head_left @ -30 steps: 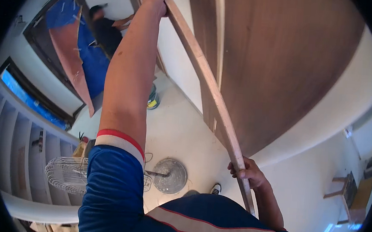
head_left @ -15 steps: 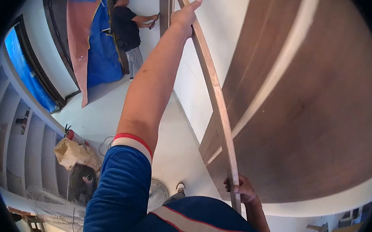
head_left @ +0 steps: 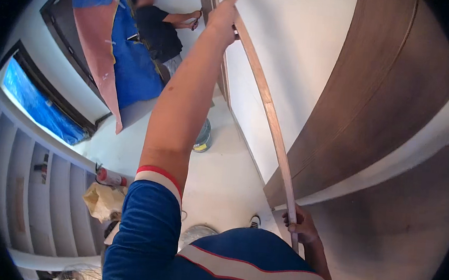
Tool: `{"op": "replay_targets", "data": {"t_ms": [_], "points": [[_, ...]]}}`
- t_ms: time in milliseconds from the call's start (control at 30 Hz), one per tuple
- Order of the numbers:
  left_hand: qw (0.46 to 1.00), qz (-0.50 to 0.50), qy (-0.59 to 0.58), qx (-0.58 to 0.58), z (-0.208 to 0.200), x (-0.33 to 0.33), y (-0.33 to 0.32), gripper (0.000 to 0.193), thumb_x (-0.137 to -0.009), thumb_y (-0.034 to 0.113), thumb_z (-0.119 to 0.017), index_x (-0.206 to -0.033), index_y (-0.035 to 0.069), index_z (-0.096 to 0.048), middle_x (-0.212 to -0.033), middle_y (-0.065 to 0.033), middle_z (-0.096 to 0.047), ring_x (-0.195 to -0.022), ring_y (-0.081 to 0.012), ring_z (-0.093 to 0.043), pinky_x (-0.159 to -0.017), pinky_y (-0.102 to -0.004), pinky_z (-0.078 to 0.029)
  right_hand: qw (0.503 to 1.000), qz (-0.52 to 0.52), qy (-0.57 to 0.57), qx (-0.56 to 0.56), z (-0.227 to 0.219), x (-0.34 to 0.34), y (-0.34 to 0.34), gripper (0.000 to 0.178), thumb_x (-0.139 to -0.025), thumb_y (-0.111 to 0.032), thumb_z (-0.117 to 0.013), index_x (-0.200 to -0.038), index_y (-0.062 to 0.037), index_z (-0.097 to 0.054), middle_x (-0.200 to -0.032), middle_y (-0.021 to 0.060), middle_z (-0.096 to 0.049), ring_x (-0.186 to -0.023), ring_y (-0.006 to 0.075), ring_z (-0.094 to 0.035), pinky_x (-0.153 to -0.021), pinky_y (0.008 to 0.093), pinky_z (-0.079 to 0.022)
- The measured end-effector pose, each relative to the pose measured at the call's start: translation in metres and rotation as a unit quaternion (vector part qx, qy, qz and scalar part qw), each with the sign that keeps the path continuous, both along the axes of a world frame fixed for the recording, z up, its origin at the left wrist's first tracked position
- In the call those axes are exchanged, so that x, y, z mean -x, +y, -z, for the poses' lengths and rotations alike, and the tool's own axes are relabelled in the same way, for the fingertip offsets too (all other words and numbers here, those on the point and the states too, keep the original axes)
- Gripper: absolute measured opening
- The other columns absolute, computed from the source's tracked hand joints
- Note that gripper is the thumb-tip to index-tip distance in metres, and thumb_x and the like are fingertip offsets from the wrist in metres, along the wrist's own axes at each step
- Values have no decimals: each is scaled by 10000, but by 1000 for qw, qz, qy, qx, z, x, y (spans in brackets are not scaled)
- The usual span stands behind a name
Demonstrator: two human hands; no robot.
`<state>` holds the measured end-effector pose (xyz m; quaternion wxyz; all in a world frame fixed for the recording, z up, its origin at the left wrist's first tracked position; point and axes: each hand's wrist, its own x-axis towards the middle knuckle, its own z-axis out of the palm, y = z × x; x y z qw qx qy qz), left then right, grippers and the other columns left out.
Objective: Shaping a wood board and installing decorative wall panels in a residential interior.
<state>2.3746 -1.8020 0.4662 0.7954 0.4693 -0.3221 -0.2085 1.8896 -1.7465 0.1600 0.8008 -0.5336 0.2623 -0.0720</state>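
Note:
A long, narrow wooden strip (head_left: 271, 117) slants from the top of the view down toward my right side. My left hand (head_left: 223, 24) reaches far out with a straight arm and closes round its upper part, thumb pointing up along it. Close to my body, the fingers of my right hand (head_left: 305, 227) wrap round the lower part. Beside the strip on the right is a dark brown wood panel (head_left: 366, 92) against a white wall (head_left: 293, 46). A second brown panel (head_left: 394, 245) lies nearer me, past a pale band. The strip's upper end is out of view.
At the far left a co-worker (head_left: 158, 36) in dark clothes handles something small at a door frame. Blue sheeting (head_left: 135, 76) covers a doorway. White shelving (head_left: 56, 206), a red fire extinguisher (head_left: 111, 177), a tan sack (head_left: 101, 202) and a clear jug (head_left: 202, 138) stand left.
My view has shifted, so the panels on the right sit differently and the jug has come into sight. Both hands keep their hold on the strip, whose lower part appears slightly farther right.

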Motion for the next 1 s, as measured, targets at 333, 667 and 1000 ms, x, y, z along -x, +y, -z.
{"op": "replay_targets", "data": {"t_ms": [333, 667, 1000], "points": [[999, 13, 43, -5, 104, -101, 13, 1073, -903, 769, -456, -1588, 1, -152, -1573, -316, -249, -1494, -409, -205, -1165, -590, -212, 1000, -6, -9, -10, -1, -122, -54, 1186, -490, -442, -957, -1478, -6, -466, -1170, 57, -595, -1089, 207, -566, -991, 357, -431], [973, 212, 52, 76, 195, -88, 37, 1182, -767, 791, -654, -1569, 60, -187, -1565, -232, -337, -1396, -359, -422, -1122, -532, -369, 991, 84, -10, 100, -85, -340, -43, 1144, -466, -393, -925, -1451, -2, -493, -1013, 36, -605, -919, 156, -567, -824, 304, -465], [891, 406, 136, 152, 175, -210, -21, 970, -846, 752, -588, -1451, 20, -392, -1268, -207, -607, -1100, -330, -643, -976, -478, -509, 990, 58, -50, 120, -153, -498, -89, 1007, -513, -438, -905, -1321, 35, -535, -1112, 70, -617, -1007, 180, -572, -897, 311, -443]]}}
